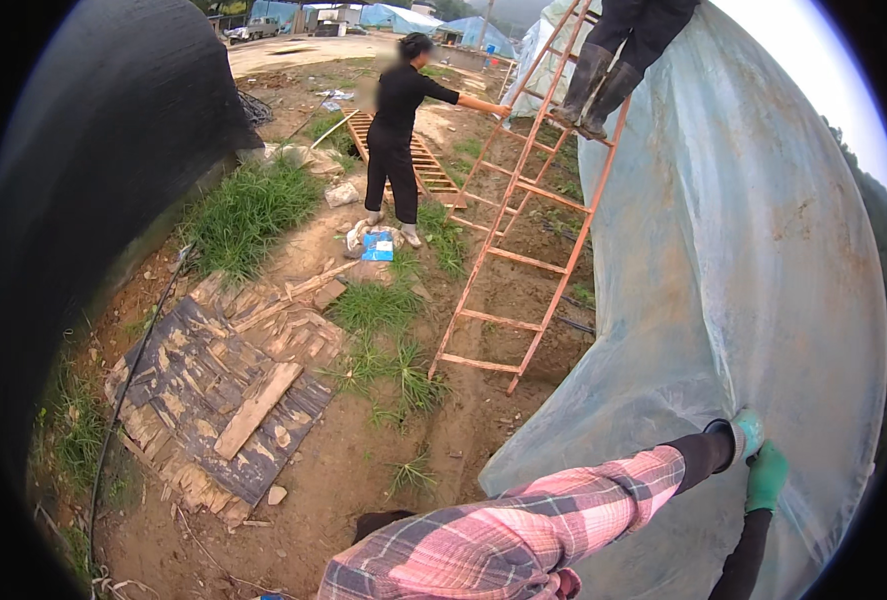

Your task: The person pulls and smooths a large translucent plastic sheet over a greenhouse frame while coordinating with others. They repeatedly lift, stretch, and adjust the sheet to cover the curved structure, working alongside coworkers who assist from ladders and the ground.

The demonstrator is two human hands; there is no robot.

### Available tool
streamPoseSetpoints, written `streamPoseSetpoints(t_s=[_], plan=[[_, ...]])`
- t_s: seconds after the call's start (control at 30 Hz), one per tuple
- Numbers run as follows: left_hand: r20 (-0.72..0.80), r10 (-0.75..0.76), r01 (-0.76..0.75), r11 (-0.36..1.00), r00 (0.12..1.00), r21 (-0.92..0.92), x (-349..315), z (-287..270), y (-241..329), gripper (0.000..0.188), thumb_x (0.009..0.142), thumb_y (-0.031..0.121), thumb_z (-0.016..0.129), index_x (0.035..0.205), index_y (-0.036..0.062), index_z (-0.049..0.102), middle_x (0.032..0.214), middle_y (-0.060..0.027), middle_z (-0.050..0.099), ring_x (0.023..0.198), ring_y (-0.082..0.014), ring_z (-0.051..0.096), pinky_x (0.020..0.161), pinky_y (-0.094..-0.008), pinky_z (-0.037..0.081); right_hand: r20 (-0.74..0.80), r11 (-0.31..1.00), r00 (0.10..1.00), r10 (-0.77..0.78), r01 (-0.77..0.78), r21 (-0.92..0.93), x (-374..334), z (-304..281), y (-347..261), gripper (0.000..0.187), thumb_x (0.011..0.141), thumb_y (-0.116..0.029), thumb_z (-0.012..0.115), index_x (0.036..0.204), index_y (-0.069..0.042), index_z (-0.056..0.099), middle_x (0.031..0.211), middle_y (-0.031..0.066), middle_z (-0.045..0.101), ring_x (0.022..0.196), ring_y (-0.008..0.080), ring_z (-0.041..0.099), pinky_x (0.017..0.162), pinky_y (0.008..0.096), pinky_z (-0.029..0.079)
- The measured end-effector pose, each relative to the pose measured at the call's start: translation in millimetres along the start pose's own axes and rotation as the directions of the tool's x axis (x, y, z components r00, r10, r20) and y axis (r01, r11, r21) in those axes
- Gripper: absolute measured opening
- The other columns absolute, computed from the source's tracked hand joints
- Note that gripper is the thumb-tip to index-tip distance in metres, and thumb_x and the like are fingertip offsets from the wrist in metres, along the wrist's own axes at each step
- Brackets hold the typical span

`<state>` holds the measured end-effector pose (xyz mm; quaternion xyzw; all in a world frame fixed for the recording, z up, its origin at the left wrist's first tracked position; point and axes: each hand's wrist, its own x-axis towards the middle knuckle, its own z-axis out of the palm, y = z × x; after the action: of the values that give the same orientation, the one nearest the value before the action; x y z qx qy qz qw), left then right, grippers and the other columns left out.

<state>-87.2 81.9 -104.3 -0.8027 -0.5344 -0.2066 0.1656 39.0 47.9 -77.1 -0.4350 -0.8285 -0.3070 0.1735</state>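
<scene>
A large sheet of translucent, pale blue-green plastic film (653, 290) hangs down the right side in long folds. My left arm, in a pink and grey plaid sleeve with a dark cuff, reaches across to it. The gloved fingers of my left hand (749, 432) close on the film where a fold runs down to them. Just below, my right hand (766, 477), in a green glove with a dark sleeve, is closed against the same film. The two hands are almost touching, and the film's gathered part inside them is mostly hidden.
A person in black (395, 130) steadies a reddish ladder (526, 262) with an outstretched hand. Someone in dark boots (598, 85) stands high on it. Broken boards and dark sheeting (218, 385) lie on the soil, near grass clumps and a black hose (128, 390).
</scene>
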Motion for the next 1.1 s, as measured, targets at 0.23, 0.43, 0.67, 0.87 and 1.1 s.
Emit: streamPoseSetpoints(t_s=[0.23,0.43,0.67,0.87,1.1], plan=[[0.088,0.017,-0.023,0.997,0.996,0.074,-1,-8,5,0.020,0.082,0.025,0.060,0.097,0.0185,0.073,0.091,0.0006,0.070,0.085,-0.0227,0.065,0.068,-0.0444,0.044,0.047,0.996,0.997,0.067,-0.064,-0.066,-3,0,-1,0.019,0.071,-0.012,0.068,0.082,-0.005,0.054,0.075,0.0181,0.061,0.071,0.0388,0.060,0.061,0.0480,0.044],[0.108,0.050,-0.059,0.995,0.993,0.076,-3,-11,6,0.020,0.082,0.024,0.061,0.097,0.0187,0.074,0.091,0.0000,0.071,0.087,-0.0228,0.066,0.071,-0.0417,0.046,0.020,0.999,0.999,0.030,-0.031,0.019,-15,3,10,0.023,0.071,-0.013,0.070,0.087,-0.004,0.055,0.084,0.0172,0.059,0.079,0.0365,0.059,0.065,0.0458,0.046],[0.019,0.074,-0.076,0.991,0.997,0.109,12,9,-5,0.022,0.084,0.023,0.060,0.101,0.0184,0.073,0.096,-0.0013,0.071,0.090,-0.0223,0.067,0.068,-0.0432,0.047,-0.072,0.971,0.996,-0.059,0.041,-0.235,-34,-35,12,0.031,0.069,-0.017,0.072,0.089,-0.002,0.054,0.094,0.0144,0.054,0.092,0.0346,0.052,0.074,0.0445,0.044],[0.109,0.112,-0.121,0.989,0.988,0.083,12,5,6,0.024,0.084,0.022,0.059,0.103,0.0172,0.072,0.099,-0.0037,0.071,0.093,-0.0251,0.066,0.072,-0.0463,0.047,-0.141,0.946,0.983,-0.121,0.070,-0.317,-49,-13,40,0.020,0.080,-0.018,0.064,0.087,-0.003,0.052,0.085,0.0159,0.053,0.080,0.0353,0.052,0.070,0.0449,0.044],[0.131,0.118,-0.127,0.990,0.984,0.065,8,-5,0,0.023,0.084,0.021,0.059,0.104,0.0177,0.072,0.098,-0.0036,0.071,0.094,-0.0240,0.066,0.071,-0.0453,0.047,-0.087,0.960,0.993,-0.084,0.057,-0.274,-42,-11,36,0.015,0.080,-0.016,0.065,0.083,-0.007,0.053,0.081,0.0127,0.054,0.074,0.0326,0.052,0.062,0.0444,0.041]])
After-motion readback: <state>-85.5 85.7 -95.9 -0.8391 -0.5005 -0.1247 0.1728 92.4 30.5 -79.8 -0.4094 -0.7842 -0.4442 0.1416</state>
